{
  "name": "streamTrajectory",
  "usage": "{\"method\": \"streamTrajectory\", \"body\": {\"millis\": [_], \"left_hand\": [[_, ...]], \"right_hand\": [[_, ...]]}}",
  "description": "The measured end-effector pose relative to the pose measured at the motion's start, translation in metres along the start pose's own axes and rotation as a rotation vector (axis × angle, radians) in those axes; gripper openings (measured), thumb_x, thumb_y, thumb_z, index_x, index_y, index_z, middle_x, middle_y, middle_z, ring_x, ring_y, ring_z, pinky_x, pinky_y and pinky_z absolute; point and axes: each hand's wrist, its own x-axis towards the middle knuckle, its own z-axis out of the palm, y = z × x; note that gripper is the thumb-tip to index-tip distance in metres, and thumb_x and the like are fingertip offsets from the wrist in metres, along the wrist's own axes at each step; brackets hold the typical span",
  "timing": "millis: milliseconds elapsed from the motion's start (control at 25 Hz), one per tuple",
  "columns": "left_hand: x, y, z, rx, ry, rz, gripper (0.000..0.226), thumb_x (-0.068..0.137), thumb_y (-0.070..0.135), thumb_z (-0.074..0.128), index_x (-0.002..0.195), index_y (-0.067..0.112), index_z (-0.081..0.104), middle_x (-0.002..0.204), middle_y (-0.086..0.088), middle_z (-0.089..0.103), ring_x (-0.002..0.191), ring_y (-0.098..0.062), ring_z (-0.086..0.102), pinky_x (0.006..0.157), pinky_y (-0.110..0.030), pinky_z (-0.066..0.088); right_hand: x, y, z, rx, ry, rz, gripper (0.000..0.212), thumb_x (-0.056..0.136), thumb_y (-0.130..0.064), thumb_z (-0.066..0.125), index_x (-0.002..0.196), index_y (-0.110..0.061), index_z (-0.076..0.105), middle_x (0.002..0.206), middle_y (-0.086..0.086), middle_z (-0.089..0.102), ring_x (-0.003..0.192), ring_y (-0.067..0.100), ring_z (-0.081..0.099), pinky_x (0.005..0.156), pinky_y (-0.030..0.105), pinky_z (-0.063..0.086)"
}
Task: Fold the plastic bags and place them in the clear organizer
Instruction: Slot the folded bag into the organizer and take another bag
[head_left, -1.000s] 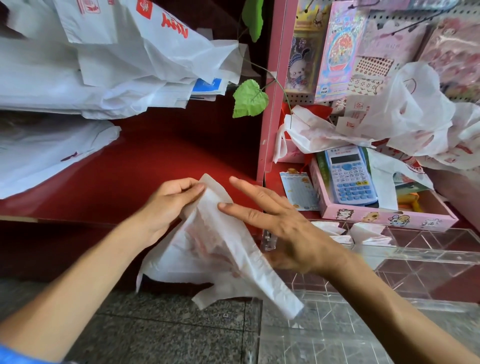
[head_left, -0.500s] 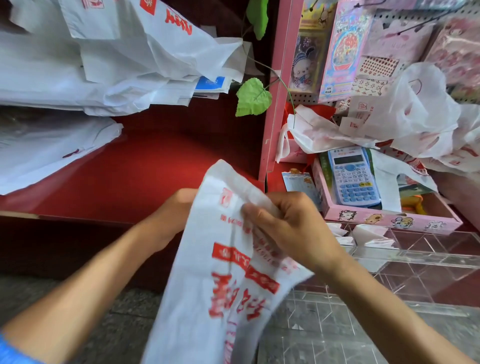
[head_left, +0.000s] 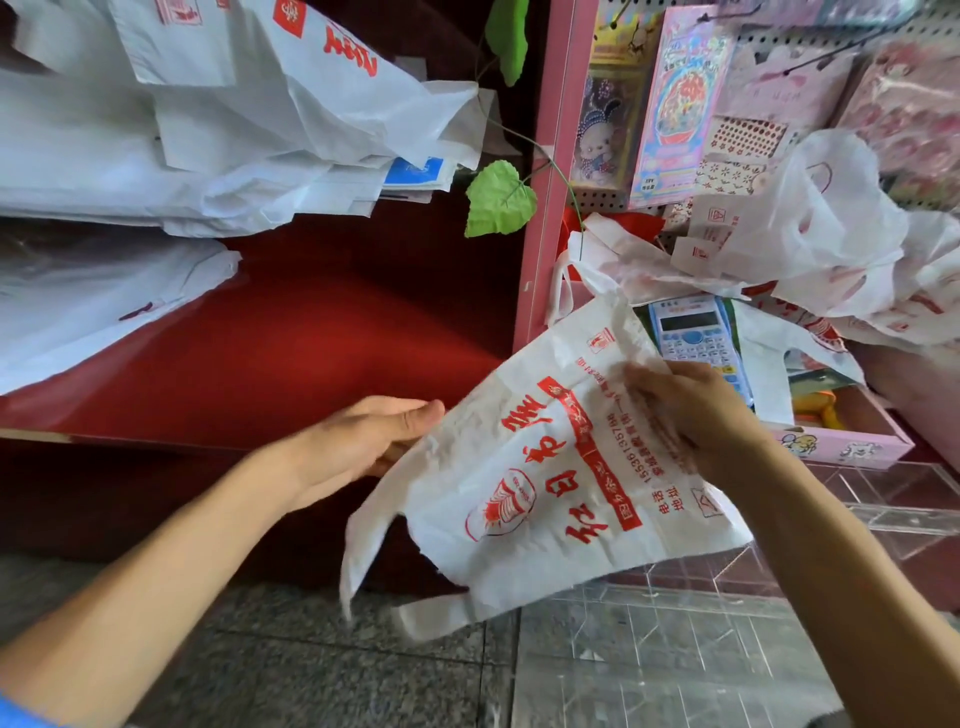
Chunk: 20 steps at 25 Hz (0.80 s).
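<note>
The white plastic bag (head_left: 545, 467) with red writing is now hanging open and flat in the air between both hands, in front of the red counter (head_left: 311, 353). A second ago it was a small crumpled bunch; half a second ago it was just starting to spread, and now it is showing its whole printed side, with its handles drooping at the bottom. The right hand (head_left: 691, 415) is pinching the bag's upper right part with curled fingers. The left hand (head_left: 363, 447) is holding the left edge, its thumb on top and its fingers tucked behind the bag. So the bag is getting shaken out smooth, and I think the folding is only about to begin. The clear organizer (head_left: 883, 499) is waiting just below and to the right, beside the pink box (head_left: 852, 447) with the calculator (head_left: 696, 332), and more loose bags (head_left: 810, 234) are piling above it.
</note>
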Motion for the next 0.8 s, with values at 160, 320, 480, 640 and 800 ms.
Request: {"method": "streamTrajectory", "body": {"millis": [160,320,480,640,800], "left_hand": [[-0.004,0.001,-0.005,0.154,-0.025,-0.065,0.034,0.084,0.021,0.077,0.114,0.010,0.068,0.100,-0.012,0.075,0.094,-0.024,0.071,0.080,-0.024,0.051],[-0.015,-0.001,-0.040,0.251,0.165,-0.125,0.008,0.083,0.017,0.077,0.090,0.014,0.076,0.078,-0.009,0.072,0.072,-0.017,0.066,0.068,-0.026,0.049],[-0.029,-0.024,-0.079,0.265,0.373,-0.245,0.016,0.077,0.026,0.079,0.092,0.020,0.078,0.089,-0.005,0.076,0.076,-0.017,0.064,0.071,-0.030,0.047],[-0.020,-0.042,-0.084,0.347,0.693,-0.200,0.012,0.087,0.008,0.072,0.092,0.019,0.071,0.084,-0.007,0.074,0.067,-0.018,0.063,0.066,-0.028,0.047],[-0.023,-0.028,-0.077,0.390,0.569,-0.152,0.003,0.087,0.016,0.073,0.085,0.016,0.072,0.070,-0.005,0.071,0.060,-0.016,0.060,0.060,-0.028,0.046]], "right_hand": [[0.002,0.001,-0.007,0.139,0.057,0.021,0.023,0.097,-0.032,0.061,0.105,-0.011,0.063,0.090,0.015,0.075,0.079,0.032,0.075,0.076,0.052,0.060],[0.000,-0.001,-0.012,0.267,0.134,0.078,0.014,0.096,-0.030,0.063,0.098,-0.016,0.061,0.085,0.009,0.076,0.078,0.027,0.075,0.073,0.046,0.061],[-0.002,-0.001,-0.007,0.327,0.094,0.106,0.012,0.096,-0.029,0.062,0.101,-0.019,0.062,0.090,0.007,0.077,0.082,0.027,0.075,0.078,0.049,0.060],[-0.001,0.001,0.004,0.293,0.058,0.026,0.016,0.100,-0.029,0.056,0.104,-0.015,0.062,0.089,0.008,0.076,0.082,0.029,0.075,0.077,0.052,0.061],[-0.006,0.003,0.035,0.262,-0.086,-0.003,0.021,0.102,-0.025,0.052,0.109,-0.008,0.061,0.089,0.016,0.073,0.078,0.031,0.073,0.072,0.047,0.062]]}}
